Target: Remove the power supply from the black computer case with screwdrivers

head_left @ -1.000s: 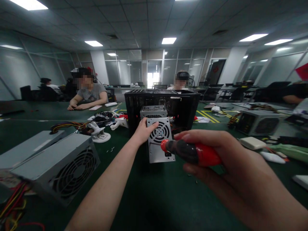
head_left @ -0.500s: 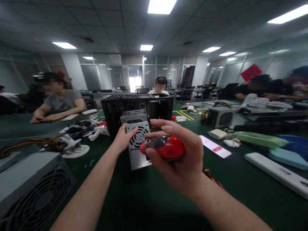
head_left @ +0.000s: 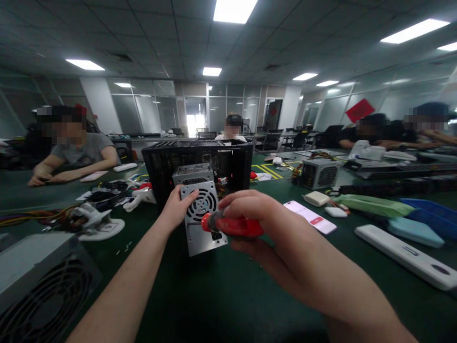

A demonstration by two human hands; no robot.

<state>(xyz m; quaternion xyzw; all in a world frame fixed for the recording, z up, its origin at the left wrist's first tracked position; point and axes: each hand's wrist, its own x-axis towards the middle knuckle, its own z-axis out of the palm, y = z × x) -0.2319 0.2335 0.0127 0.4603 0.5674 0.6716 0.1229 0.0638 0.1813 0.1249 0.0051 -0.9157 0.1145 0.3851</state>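
Note:
My left hand (head_left: 175, 208) grips the left edge of a silver power supply (head_left: 202, 245), its thumb lying on the face beside the round fan grille. That face leans slightly, and a power socket shows low on its right side. In my right hand (head_left: 260, 216) is a red-and-black screwdriver (head_left: 239, 227), fingers wrapped round its body. Its red front end is in front of the power supply's face, just below the grille; the tip is not visible and I cannot tell whether it touches. Right behind stands an open black computer case (head_left: 160, 164).
A grey power supply with a large fan grille (head_left: 46, 290) fills the near left. Cables and a white stand (head_left: 102, 228) lie beyond it. To the right are a phone (head_left: 310, 216), a long white device (head_left: 403, 255) and a green pouch (head_left: 374, 205). Other people sit around.
My right hand has turned, its back now facing up more, and the screwdriver has shifted slightly left and down. The left hand keeps its hold. The whole view has shifted a little.

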